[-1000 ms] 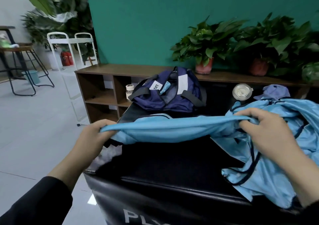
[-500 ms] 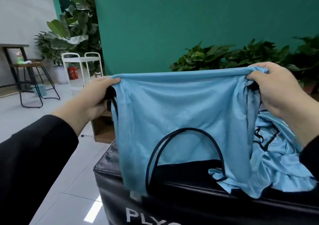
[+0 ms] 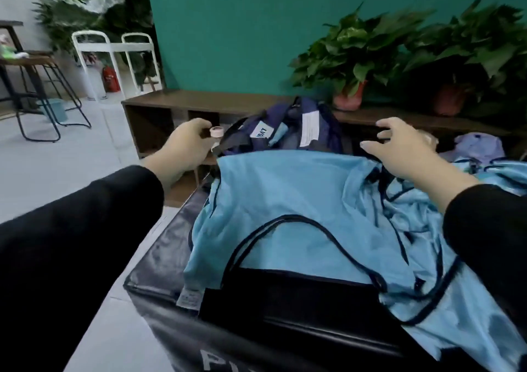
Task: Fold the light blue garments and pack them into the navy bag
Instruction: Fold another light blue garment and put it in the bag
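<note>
On the black table (image 3: 159, 260), a light blue garment (image 3: 288, 200) lies spread flat; L hand (image 3: 188, 146) and R hand (image 3: 405, 149) hover above, fingers relaxed, grasping nothing, w/ navy bag (image 3: 288, 132) behind.

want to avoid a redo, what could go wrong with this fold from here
1. The shirt lies spread on the black box with its hem over the near edge; it could slide off.
2. Its right side overlaps the heap of other garments, so a fold might catch their straps.
3. Both hands hover near the bag, off the cloth.
</note>
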